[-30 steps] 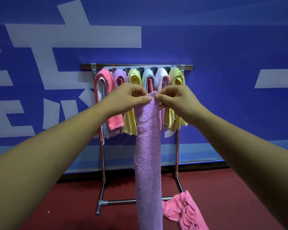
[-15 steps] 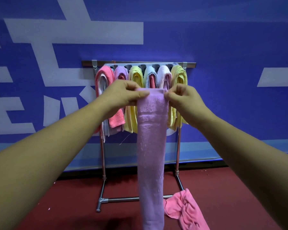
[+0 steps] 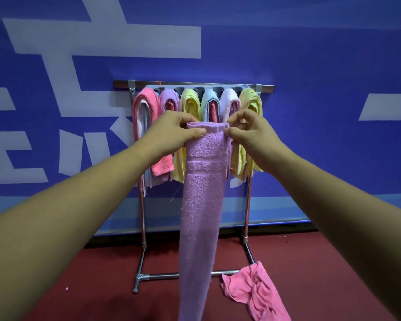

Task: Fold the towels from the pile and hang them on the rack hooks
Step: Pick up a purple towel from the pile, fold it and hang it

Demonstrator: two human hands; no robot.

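Note:
A long purple towel [image 3: 200,205], folded lengthwise into a narrow strip, hangs straight down in front of me. My left hand [image 3: 171,133] pinches its top left corner and my right hand [image 3: 252,133] pinches its top right corner, so the top edge is stretched flat between them. Behind it stands the metal rack [image 3: 264,87], its hooks carrying several folded towels: pink [image 3: 146,100], purple, yellow [image 3: 190,100], blue, white and yellow [image 3: 250,100]. A crumpled pink towel [image 3: 252,290] lies on the floor by the rack's right foot.
The rack stands against a blue wall [image 3: 310,66] with large white lettering. Its base bar [image 3: 162,276] and legs rest on a dark red floor [image 3: 322,262]. The purple towel's lower end runs out of the bottom of the view.
My hands have drawn apart, spreading the purple towel's top edge from a bunched pinch to a flat, wider edge. The view has moved slightly closer to the rack.

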